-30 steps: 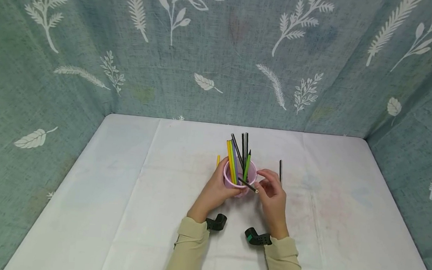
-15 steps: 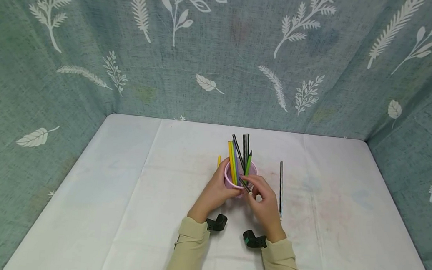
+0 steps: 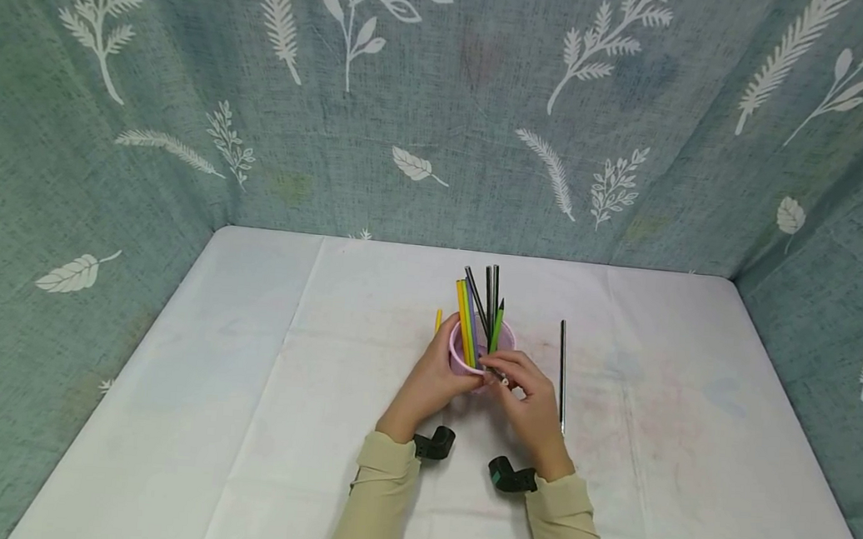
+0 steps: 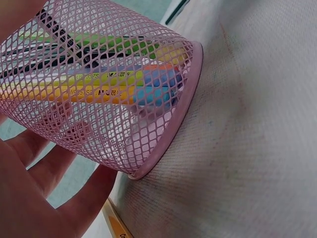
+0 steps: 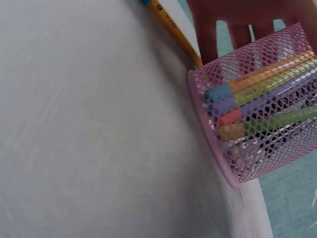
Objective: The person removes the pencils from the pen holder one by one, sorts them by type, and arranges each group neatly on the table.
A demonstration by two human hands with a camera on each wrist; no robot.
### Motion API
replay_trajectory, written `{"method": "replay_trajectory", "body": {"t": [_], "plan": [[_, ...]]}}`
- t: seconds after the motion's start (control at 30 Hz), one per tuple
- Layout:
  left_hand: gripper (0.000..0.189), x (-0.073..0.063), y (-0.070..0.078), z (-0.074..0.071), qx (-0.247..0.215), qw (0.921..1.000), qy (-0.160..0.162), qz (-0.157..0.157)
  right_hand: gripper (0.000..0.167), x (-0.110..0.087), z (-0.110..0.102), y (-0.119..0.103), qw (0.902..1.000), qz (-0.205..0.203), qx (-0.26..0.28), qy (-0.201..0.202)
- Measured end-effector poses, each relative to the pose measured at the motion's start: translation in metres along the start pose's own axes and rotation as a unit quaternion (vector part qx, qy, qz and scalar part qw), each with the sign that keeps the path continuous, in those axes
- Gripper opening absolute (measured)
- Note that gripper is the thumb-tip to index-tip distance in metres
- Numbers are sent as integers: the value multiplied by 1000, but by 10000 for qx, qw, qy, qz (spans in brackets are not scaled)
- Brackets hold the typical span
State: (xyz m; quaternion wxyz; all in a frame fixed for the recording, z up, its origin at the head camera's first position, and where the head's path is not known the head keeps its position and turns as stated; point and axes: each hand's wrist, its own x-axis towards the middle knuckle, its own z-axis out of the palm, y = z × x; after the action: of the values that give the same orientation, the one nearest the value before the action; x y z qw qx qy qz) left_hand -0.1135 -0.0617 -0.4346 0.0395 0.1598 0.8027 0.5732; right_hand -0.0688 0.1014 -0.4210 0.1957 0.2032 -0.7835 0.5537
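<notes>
White cloth (image 3: 165, 418); left fingers (image 4: 91, 193) around cup (image 4: 196, 74) ("M&G" pens (image 4: 116, 94) inside), pencil (image 3: 501, 377) between right fingers (image 3: 508, 359).

- Ahead of me and on both sides, I see a grey-green curtain (image 3: 435, 220) with white leaf prints (image 3: 72, 274).
- Before me, the desk (image 3: 726, 457) has a white covering (image 3: 165, 418) with creases and faint smudges.

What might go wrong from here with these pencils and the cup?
The pinched pencil in the right hand seems to slant across the rim of the pink mesh cup, so it might slip outside. If the left hand loosens its hold, the cup might tip. The loose dark pencil near the right hand could roll.
</notes>
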Motion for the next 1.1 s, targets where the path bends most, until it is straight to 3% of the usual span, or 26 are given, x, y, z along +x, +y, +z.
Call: {"method": "replay_trajectory", "body": {"t": [0.2, 0.4, 0.67, 0.87, 1.03, 1.1], "plan": [[95, -7, 28, -6, -55, 9999, -56, -90, 17, 0, -5, -2, 9948, 391, 933, 87], [100, 0, 0, 0, -37, 9997, -29, -243, 15, 2, -10, -12, 9845, 801, 1497, 448], [99, 0, -3, 2, 17, 9999, 31, -111, 18, 2, -16, -14, 9772, 1116, 1580, 877], [100, -2, 6, -1, 43, 9995, -9, -310, 18, 3, -21, -9, 9626, 882, 2148, 1394], [96, -7, 27, -5, -63, 9997, -65, -214, 19, 2, -24, -4, 9455, 904, 2625, 1702], [96, -7, 28, -5, -114, 9998, -71, -176, 20, 1, -24, -2, 9403, 964, 2753, 1756]]}}
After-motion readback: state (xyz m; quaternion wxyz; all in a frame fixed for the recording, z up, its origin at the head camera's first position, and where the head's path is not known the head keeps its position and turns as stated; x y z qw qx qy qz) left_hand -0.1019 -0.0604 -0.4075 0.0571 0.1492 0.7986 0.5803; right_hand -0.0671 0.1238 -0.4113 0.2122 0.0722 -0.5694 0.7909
